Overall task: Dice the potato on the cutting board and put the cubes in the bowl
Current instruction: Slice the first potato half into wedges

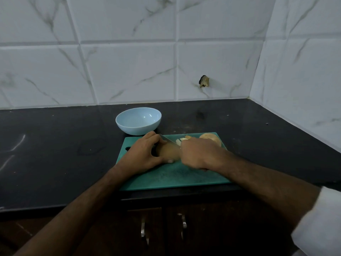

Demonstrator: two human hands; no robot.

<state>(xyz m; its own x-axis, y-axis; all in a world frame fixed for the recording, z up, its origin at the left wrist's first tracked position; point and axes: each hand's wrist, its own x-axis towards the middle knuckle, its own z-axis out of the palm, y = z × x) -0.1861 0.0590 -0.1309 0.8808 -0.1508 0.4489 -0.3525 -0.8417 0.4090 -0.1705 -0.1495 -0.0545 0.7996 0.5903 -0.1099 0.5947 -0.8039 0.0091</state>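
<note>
The dicing is at an early stage. The bowl point(138, 123) stands on the bench point(55, 154) just beyond the board's point(175, 178) far left corner, and nothing shows inside it. A few pale slices point(180, 140) lie near the board's far edge, and a rounded potato piece point(211, 138) sits at the far right corner. So, by my reading, some cuts are made, but no cubes are yet moved, and most of the cutting and all of the transfer are left.

The left hand point(145, 154) rests on a potato piece point(168, 153) at mid board, fingers curled over its top and thumb against its near side, pinning it down. The right hand point(197, 154) is closed round what must be the handle of the knife point(168, 139); the handle itself is hidden under the fist. The blade runs from that fist toward the far left, across the top of the held piece, just beside the left fingertips. The blade's nearness to those fingers looks the main hazard.
</note>
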